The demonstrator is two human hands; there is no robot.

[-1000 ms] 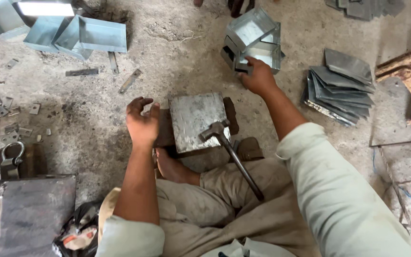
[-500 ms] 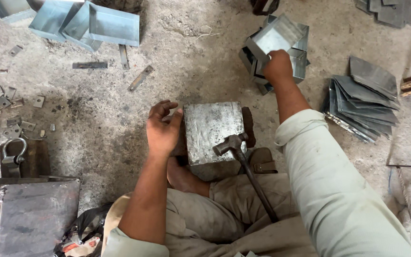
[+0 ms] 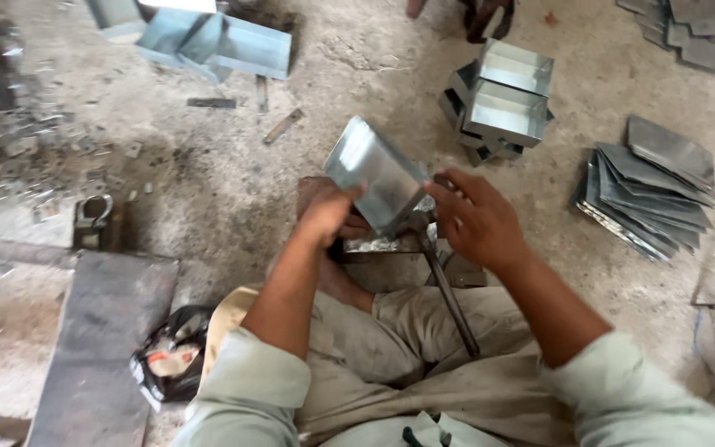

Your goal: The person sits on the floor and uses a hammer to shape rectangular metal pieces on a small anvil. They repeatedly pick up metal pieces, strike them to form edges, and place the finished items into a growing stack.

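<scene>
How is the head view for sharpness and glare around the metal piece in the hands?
Head view: soft overall, with motion blur on the left hand, the right hand and the folded metal sheet they hold; daylight is diffuse, shadows faint; mild sheen on the sheet and on the stacked metal trays, nothing blown out; the flat sheet pile reads clearly enough.

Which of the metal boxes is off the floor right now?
The box held in both hands; the others sit stacked on the floor.
</scene>
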